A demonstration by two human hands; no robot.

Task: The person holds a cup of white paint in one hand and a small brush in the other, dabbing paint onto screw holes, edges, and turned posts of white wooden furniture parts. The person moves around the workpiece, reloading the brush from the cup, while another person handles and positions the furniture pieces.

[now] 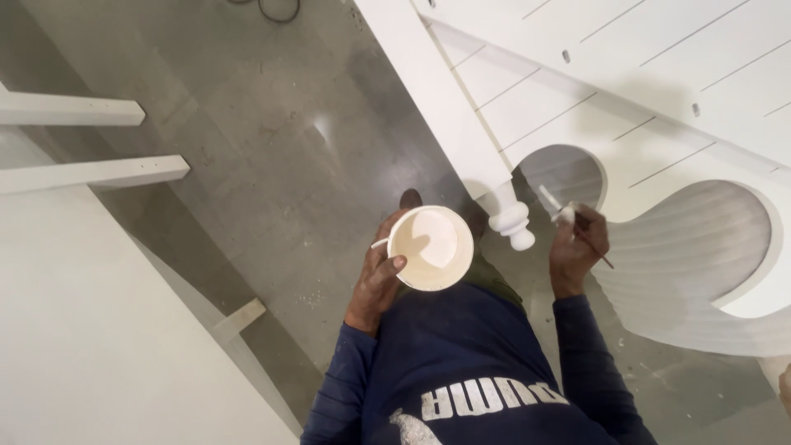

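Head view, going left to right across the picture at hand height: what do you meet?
White board → left hand holding a white paint cup → turned white furniture leg → right hand holding a small brush → curved white panel.

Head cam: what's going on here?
A person in a dark blue long-sleeved top stands on a grey concrete floor beside a large white furniture piece with a turned leg and curved cut-outs. The left hand grips a round cup of white paint by its rim. The right hand holds a thin brush, its whitened tip up by the edge of a cut-out. White panels lie at the left.
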